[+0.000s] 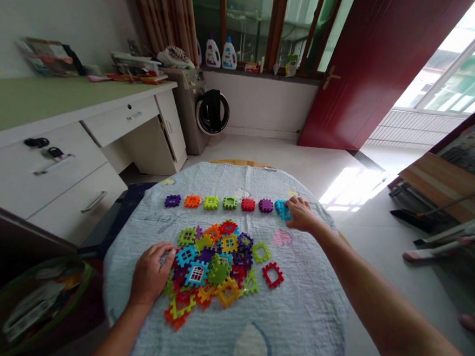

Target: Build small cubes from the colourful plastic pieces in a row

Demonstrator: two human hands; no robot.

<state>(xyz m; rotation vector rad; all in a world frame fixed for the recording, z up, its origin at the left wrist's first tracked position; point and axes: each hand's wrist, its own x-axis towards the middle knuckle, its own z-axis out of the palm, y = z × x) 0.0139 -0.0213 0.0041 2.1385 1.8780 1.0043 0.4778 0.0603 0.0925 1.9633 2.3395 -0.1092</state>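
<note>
On a round table lies a loose pile of colourful plastic interlocking building pieces (206, 254), many shaped like notched square frames or windows. Beyond the pile runs a row of small stacks of such pieces, among them a purple stack (172, 201), an orange stack (192, 202), a red stack (248, 204) and a blue stack (281, 209) at the right end. My right hand (299, 214) has its fingers closed on the blue stack. My left hand (152, 270) rests at the pile's left edge, palm down with fingers loosely extended. Its fingertips touch or nearly touch the pieces.
A pale patterned cloth (249, 345) covers the table. A green loose frame (261, 252) and a red frame (272, 275) lie right of the pile. At left are a white desk (57, 158) and a bin (39, 306). A washing machine (190, 111) stands behind, a red door (347, 67) right.
</note>
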